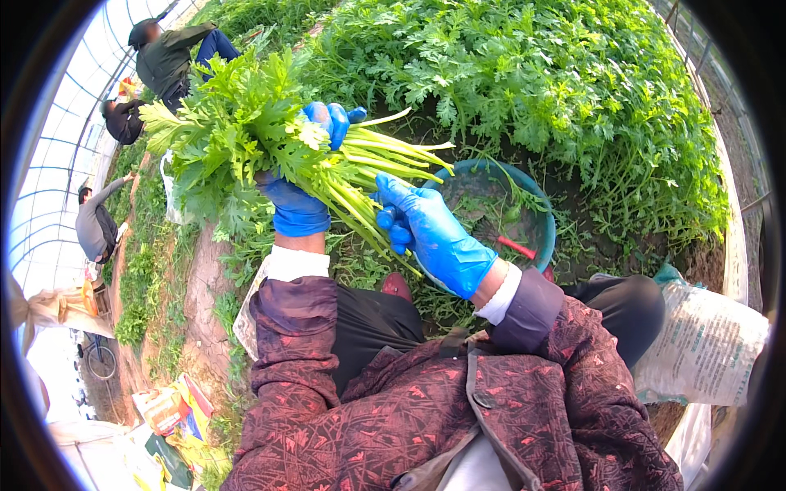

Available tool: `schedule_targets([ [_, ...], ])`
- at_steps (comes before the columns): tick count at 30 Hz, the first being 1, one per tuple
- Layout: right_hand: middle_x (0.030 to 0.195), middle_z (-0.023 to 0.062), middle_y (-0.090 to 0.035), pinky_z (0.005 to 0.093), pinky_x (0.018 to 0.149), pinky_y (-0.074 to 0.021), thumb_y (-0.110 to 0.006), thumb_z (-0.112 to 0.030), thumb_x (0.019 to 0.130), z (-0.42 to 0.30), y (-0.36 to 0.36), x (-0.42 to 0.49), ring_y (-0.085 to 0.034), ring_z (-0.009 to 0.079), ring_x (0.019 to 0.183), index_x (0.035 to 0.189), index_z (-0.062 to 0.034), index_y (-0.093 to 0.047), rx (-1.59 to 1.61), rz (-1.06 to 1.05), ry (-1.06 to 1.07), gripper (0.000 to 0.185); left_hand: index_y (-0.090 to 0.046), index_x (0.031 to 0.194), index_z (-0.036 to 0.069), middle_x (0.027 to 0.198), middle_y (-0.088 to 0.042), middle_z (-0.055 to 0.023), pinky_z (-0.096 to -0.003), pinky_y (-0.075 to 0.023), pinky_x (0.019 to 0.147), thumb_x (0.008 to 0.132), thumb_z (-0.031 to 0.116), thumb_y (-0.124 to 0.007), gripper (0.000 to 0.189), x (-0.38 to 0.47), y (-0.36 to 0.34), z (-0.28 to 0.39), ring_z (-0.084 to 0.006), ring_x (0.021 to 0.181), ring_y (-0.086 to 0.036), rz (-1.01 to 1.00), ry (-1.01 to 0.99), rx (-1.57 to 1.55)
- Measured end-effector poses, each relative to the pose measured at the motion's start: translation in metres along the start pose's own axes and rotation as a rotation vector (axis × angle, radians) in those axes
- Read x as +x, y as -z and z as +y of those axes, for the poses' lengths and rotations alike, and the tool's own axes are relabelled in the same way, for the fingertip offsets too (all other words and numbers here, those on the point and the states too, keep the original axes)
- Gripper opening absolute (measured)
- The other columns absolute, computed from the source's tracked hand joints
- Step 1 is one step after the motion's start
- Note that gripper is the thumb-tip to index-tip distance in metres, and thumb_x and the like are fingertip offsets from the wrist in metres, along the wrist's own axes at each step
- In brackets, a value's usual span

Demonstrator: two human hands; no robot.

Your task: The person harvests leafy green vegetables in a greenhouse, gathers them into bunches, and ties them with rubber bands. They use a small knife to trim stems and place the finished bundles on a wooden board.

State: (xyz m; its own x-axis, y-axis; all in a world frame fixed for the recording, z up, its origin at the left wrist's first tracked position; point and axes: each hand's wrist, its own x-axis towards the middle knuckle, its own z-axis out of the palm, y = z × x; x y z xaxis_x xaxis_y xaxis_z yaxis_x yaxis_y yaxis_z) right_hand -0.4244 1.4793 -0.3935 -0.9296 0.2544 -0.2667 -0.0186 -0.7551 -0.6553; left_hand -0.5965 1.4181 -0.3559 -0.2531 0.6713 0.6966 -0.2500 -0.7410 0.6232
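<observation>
A thick bunch of leafy chrysanthemum-like greens [245, 123] lies across my left hand [301, 205], which wears a blue glove and is closed around it. The leaves spread to the left, and the pale cut stems [393, 150] point right. At the lower stems is my right hand [439, 236], also in a blue glove, its fingers curled and its thumb against them. Whether it grips any stem is hidden. Just beyond it, a round teal plastic basin [543, 196] sits on the ground, with loose greens and a red-handled tool [516, 247] in it.
A dense bed of growing greens [522, 80] fills the far side. Beside my right knee lies a white woven sack [700, 337] bearing print. Several people [166, 58] work along the left, under the greenhouse frame. Colourful bags [175, 411] and a bicycle [100, 359] are at lower left.
</observation>
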Motion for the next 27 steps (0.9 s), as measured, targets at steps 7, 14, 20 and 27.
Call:
schedule_targets([
  [7, 0.065, -0.0007, -0.06, 0.0213, 0.045, -0.0411, -0.066, -0.016, 0.088, 0.029, 0.024, 0.016, -0.052, 0.005, 0.051, 0.087, -0.0021, -0.067, -0.046, 0.072, 0.31, 0.014, -0.052, 0.084, 0.012, 0.082, -0.044, -0.004, -0.0459, -0.0329, 0.097, 0.067, 0.057, -0.064, 0.05, -0.009, 0.002, -0.005, -0.0204, 0.078, -0.041, 0.48, 0.155, 0.162],
  [14, 0.061, 0.0056, -0.062, 0.0252, 0.046, -0.0437, -0.06, -0.025, 0.092, -0.013, 0.091, -0.005, -0.055, 0.0123, 0.048, 0.085, -0.0034, -0.07, -0.723, 0.247, 0.196, 0.025, -0.055, 0.09, 0.007, 0.088, -0.048, -0.0079, -0.0534, -0.0317, 0.101, 0.066, 0.045, -0.064, 0.045, -0.01, -0.006, 0.009, -0.0252, 0.083, -0.043, 0.401, 0.069, 0.205],
  [20, 0.064, 0.0029, -0.061, 0.0209, 0.044, -0.0351, -0.058, -0.03, 0.095, -0.002, 0.033, -0.007, -0.046, 0.005, 0.048, 0.093, 0.0011, -0.067, -0.519, 0.211, 0.118, 0.032, -0.048, 0.08, 0.012, 0.078, -0.038, -0.002, -0.0497, -0.0324, 0.099, 0.064, 0.047, -0.065, 0.042, 0.0, -0.013, 0.003, -0.0216, 0.074, -0.038, 0.241, 0.132, 0.219],
  [27, 0.061, 0.0026, -0.06, 0.0217, 0.038, -0.0362, -0.063, -0.02, 0.091, 0.009, 0.004, 0.01, -0.049, 0.0071, 0.043, 0.091, -0.0011, -0.065, -0.049, 0.158, 0.128, 0.019, -0.051, 0.092, 0.006, 0.08, -0.044, -0.0026, -0.0445, -0.0358, 0.098, 0.075, 0.057, -0.055, 0.053, -0.016, -0.005, -0.017, -0.0182, 0.078, -0.042, 0.434, 0.264, 0.377],
])
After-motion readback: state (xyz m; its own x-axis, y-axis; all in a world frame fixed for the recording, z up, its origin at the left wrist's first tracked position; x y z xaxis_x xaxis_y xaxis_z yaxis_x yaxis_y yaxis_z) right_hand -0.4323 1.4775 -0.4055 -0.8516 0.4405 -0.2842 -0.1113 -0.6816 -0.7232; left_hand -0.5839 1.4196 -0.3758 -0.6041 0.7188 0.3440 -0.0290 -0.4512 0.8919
